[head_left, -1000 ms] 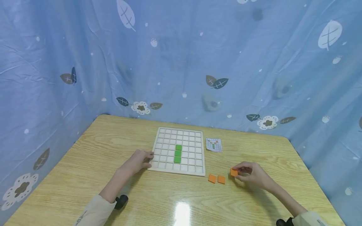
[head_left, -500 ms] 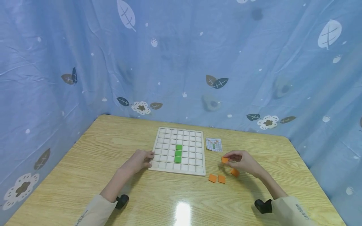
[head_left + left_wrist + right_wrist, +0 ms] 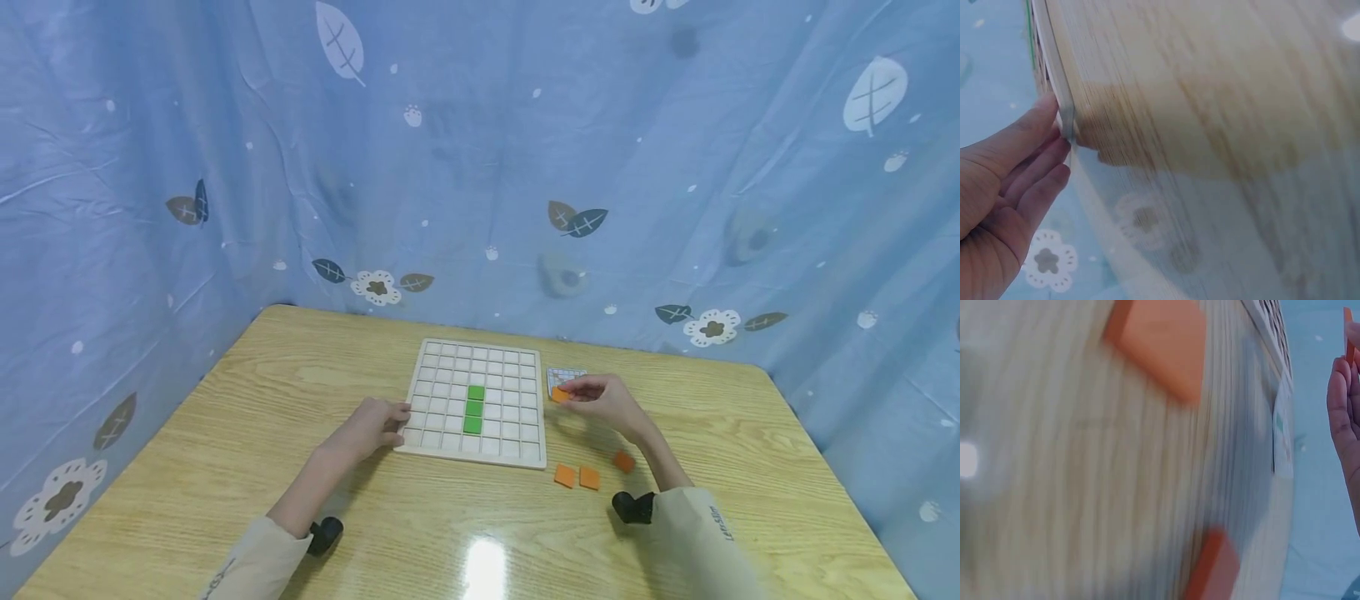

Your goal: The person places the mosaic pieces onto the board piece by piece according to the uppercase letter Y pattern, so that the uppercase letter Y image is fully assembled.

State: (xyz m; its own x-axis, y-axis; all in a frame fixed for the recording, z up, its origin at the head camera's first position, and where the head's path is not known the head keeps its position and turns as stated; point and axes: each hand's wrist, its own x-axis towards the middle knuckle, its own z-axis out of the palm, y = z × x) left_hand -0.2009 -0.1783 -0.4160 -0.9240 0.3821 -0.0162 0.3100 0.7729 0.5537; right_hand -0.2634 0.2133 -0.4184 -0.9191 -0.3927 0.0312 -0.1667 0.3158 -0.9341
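Observation:
My left hand (image 3: pixel 369 429) holds the left edge of a white grid board (image 3: pixel 435 456) near its front corner. In the left wrist view the thumb and fingers (image 3: pixel 1047 184) meet at that corner. Three green tiles (image 3: pixel 474 408) form a column in the board's cells. My right hand (image 3: pixel 606 406) pinches an orange square tile (image 3: pixel 559 394) between thumb and fingers, raised just right of the board. Behind it a small printed pattern card (image 3: pixel 564 374) is partly covered. In the right wrist view the held tile (image 3: pixel 1349 337) appears edge-on at the frame's side.
Three loose orange tiles lie on the wooden table (image 3: pixel 420 533): a left one (image 3: pixel 565 476), a middle one (image 3: pixel 589 478) and a right one (image 3: pixel 624 462) under the right forearm. A blue patterned curtain (image 3: pixel 480 167) closes off the back and sides.
My right hand has picked up an orange tile and carried it left and away from me, toward the board and over the card. The left hand and the board stay put.

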